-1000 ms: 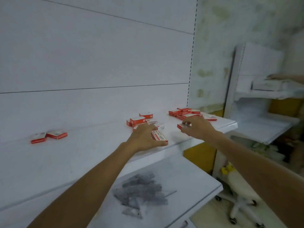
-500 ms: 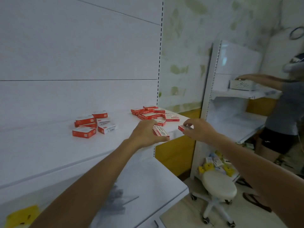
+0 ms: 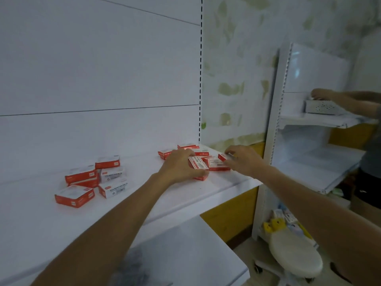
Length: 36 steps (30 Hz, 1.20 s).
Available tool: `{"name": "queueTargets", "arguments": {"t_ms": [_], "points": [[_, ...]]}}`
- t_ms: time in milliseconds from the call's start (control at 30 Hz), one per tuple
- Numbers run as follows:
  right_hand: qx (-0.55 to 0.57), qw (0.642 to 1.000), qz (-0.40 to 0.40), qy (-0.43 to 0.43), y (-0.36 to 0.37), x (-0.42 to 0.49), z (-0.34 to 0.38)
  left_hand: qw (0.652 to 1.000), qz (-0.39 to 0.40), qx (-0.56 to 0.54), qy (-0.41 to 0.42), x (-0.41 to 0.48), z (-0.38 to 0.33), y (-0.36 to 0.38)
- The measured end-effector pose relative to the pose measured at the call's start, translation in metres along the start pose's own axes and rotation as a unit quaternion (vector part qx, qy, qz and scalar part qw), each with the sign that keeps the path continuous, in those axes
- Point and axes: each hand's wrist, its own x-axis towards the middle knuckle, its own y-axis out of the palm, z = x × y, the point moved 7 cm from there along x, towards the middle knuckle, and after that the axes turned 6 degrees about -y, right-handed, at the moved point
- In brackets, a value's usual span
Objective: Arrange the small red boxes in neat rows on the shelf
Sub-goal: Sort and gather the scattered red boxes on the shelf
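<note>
Holding, left hand: a tilted box was gripped between thumb and curled fingers, label side up, over the front right part of the shelf.
Pinching, right hand: an end box was nipped at the fingertips, remaining fingers loosely spread; it was held just beside the shelf's right edge.
Boxes, right pile: several red boxes were left unaligned near the back right corner, some overlapped, partly hidden by both hands. One flat box was seen on the shelf under the left thumb.
Boxes, middle group: several were scattered mid-shelf, nearer the back edge than the front, some stacked, angles mixed; not yet lined up.
Below, lower shelf: grey smudges were seen on its surface.
Beside, side unit: white shelving was seen off the right edge; a perforated white box on its upper shelf was touched by another person.
Floor: a white stool was parked by the side unit.
</note>
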Motion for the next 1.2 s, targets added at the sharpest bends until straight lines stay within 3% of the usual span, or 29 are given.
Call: {"name": "queueTargets", "arguments": {"t_ms": [333, 700, 867, 1033, 1200], "points": [[0.036, 0.997, -0.002, -0.071, 0.02, 0.108, 0.0, 0.995, -0.031, 0.048, -0.084, 0.072, 0.041, -0.013], [0.065, 0.96, 0.056, -0.265, 0.06, 0.192, 0.028, 0.967, -0.131, 0.057, -0.211, 0.098, 0.074, -0.017], [0.053, 0.941, 0.146, -0.302, 0.098, 0.186, 0.024, 0.959, -0.091, 0.012, -0.269, 0.096, 0.087, 0.014], [0.087, 0.939, 0.089, -0.322, 0.087, 0.194, 0.031, 0.952, -0.139, 0.046, -0.267, 0.083, 0.079, -0.001], [0.164, 0.906, 0.043, -0.387, 0.074, 0.179, 0.095, 0.924, -0.21, 0.116, -0.298, 0.028, 0.082, -0.043]]}}
